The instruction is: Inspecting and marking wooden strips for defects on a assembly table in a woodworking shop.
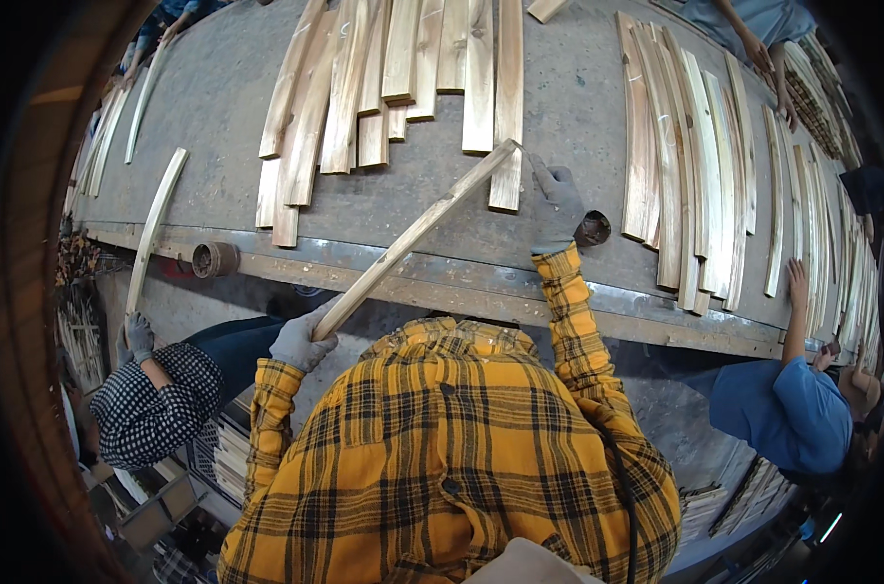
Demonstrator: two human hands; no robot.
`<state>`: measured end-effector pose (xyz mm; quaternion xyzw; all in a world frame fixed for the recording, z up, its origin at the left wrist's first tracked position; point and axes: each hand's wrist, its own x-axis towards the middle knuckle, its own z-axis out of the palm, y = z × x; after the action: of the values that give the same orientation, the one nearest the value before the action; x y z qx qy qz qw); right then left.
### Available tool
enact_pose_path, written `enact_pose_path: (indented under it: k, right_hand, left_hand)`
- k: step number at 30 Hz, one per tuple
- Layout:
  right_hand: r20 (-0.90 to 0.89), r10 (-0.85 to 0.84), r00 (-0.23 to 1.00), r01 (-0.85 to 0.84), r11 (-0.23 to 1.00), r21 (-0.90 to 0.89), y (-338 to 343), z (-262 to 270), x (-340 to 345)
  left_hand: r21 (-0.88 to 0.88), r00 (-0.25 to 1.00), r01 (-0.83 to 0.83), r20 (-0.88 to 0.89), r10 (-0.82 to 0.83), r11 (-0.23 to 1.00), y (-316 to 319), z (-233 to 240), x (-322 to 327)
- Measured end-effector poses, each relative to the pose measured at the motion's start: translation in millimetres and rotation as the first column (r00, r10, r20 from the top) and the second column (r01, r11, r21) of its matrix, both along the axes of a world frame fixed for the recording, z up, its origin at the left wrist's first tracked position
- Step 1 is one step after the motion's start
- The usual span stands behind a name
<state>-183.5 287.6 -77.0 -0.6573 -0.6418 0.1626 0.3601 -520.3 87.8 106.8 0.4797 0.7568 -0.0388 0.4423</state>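
My left hand [303, 337], in a grey glove, grips the near end of a narrow wooden strip [420, 230] just off the table's front edge. The strip slants up to the right over the table [427, 182], its far end above a wider board [509, 95]. At that far end my right hand [555, 201], gloved too, holds a small thin tool whose tip meets the strip; its exact kind cannot be told. Beside the right hand lies a brown can [593, 228] with a dark inside. Several boards [343, 95] lie side by side beyond the strip.
Another brown can [215, 260] sits at the table's front edge [266, 271]. To the right lie more wooden strips [664, 146]. A co-worker in a checked top [157, 405] holds a strip at left; a co-worker in blue [785, 416] reaches over the table at right. Others stand across it.
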Motion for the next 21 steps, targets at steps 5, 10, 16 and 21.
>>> enact_pose_path:
  k: [5,10,16,21]
  right_hand:
    - [0.077,0.003,0.997,-0.002,1.000,-0.010,7,-9,-4]
    - [0.321,0.033,0.947,-0.046,0.998,0.031,4,-17,2]
    - [0.293,0.001,0.956,0.039,0.990,-0.133,-3,17,11]
    - [0.322,0.046,0.945,-0.022,0.997,-0.078,9,5,5]
  left_hand:
    - [-0.013,1.000,-0.010,0.009,0.010,1.000,4,0,2]
    - [0.079,0.995,0.097,-0.010,-0.097,0.992,3,-5,-1]
    - [0.024,0.991,0.118,-0.069,-0.116,0.993,2,-6,-1]
    - [0.032,0.995,0.098,-0.032,-0.097,0.995,6,-9,1]
